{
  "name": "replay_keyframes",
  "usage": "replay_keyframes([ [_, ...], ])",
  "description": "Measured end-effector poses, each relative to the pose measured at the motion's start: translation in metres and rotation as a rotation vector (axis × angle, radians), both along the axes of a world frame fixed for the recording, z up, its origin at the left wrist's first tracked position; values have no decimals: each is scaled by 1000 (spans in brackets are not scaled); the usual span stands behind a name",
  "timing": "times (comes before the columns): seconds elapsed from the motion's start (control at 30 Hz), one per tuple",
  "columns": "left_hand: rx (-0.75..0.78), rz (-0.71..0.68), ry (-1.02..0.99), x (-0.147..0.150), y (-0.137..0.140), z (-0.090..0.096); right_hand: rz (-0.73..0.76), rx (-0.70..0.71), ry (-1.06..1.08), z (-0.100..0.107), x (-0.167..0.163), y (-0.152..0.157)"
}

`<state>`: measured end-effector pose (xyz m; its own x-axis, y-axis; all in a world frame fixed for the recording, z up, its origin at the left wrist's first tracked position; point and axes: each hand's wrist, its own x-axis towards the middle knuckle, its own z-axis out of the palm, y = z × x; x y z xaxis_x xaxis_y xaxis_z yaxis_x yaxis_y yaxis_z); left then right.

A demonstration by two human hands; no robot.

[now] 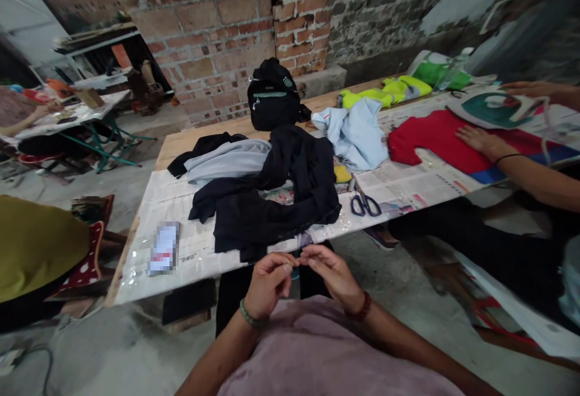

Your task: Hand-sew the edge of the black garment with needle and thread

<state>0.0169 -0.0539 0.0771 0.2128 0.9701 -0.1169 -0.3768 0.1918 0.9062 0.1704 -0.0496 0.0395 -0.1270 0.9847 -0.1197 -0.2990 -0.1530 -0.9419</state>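
My left hand (pixel 268 282) and my right hand (pixel 336 276) meet in front of my lap, just off the table's near edge. Thumb and fingers are pinched on both, with the fingertips almost touching; whatever may be between them is too small to make out. Right beyond them, a black garment (pixel 254 221) lies crumpled on the newspaper-covered table (pixel 194 266). Dark-handled scissors (pixel 365 205) rest near the edge to the right, close to a yellow piece (pixel 342 173). On the left lies a phone (pixel 164 248).
A grey cloth (pixel 229 162), a black backpack (pixel 274 97) and a light blue garment (pixel 356 133) stand farther back. At right, a co-worker's hand (pixel 483 141) presses a red garment (pixel 428 136) beside a green iron (pixel 492 109). Another person (pixel 40 245) sits at left.
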Motion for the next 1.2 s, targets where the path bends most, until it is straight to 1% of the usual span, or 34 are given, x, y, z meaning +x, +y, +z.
replay_keyframes([
  [0.07, 7, 9, 6, 0, -2, 0, 6, -15, 117, 9, -16, -8],
  [0.13, 6, 21, 13, -2, -4, 0, 10, -27, 182, 18, -24, -7],
  [0.2, -3, 32, 5, -4, -7, -1, 38, -29, 205, 25, -27, -3],
  [0.33, -25, 39, -44, -7, -9, 1, 154, -47, 231, 34, -28, 3],
  [0.43, -30, 29, -64, -7, -9, 2, 166, -63, 265, 38, -29, 2],
  [0.57, -35, 9, -67, -5, -9, 2, 155, -60, 278, 41, -27, 1],
  [0.73, -60, -22, -44, -2, -10, 2, 169, -99, 309, 40, -24, 2],
  [0.93, -102, -36, -31, -1, -11, 3, 194, -69, 316, 37, -24, 4],
  [1.2, -110, -41, -2, 1, -11, 2, 166, -215, 453, 39, -22, 9],
])
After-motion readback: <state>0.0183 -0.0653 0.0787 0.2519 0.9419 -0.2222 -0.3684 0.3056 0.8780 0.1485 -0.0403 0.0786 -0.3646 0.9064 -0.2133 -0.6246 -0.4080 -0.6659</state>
